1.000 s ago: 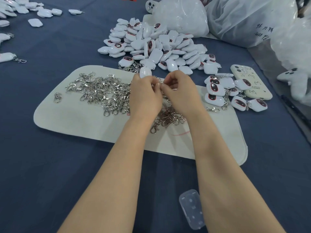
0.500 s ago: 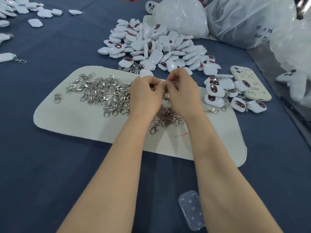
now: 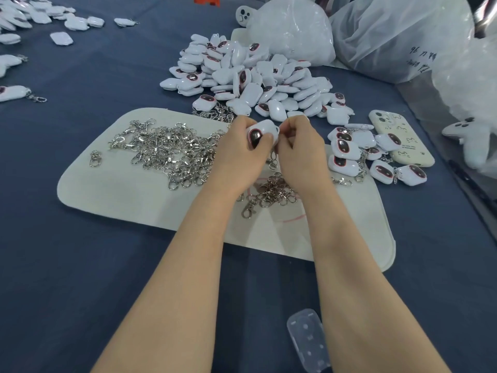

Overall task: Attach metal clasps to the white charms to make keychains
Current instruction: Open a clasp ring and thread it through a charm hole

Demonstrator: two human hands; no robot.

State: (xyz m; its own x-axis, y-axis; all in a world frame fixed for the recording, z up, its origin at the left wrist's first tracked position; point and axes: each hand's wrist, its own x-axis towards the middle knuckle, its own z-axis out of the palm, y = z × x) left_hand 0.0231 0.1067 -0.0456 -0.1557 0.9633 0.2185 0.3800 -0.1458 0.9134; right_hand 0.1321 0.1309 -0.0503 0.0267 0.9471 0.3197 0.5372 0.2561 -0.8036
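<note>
Far-left edge: finished white charm with a silver clasp lies on the dark blue tablecloth, well apart from the work area
Mat: off-white felt mat with rounded corners lies flat on the cloth
Lone clasp: single silver metal clasp sits near the mat's left edge, apart from the rest
Clasp stock: tangled heap of silver metal clasps on the mat's left half, reaching to the left wrist
Left hand: fingers curled round a glossy white charm with a dark oval window, thumb across the window; charm is held above the mat's far edge, between both hands
Second heap: smaller cluster of clasps on the mat below the hands
Loose stock: large pile of white charms on the cloth just beyond the mat
Right hand: fingers curled tight, fingertips pinching the held charm's right corner; cannot tell whether a clasp sits in the pinch
Bottom: clear plastic case between the forearms
Done pile: assembled charms with clasps at the mat's right edge, touching a cream phone case
Far right: translucent plastic bags
</note>
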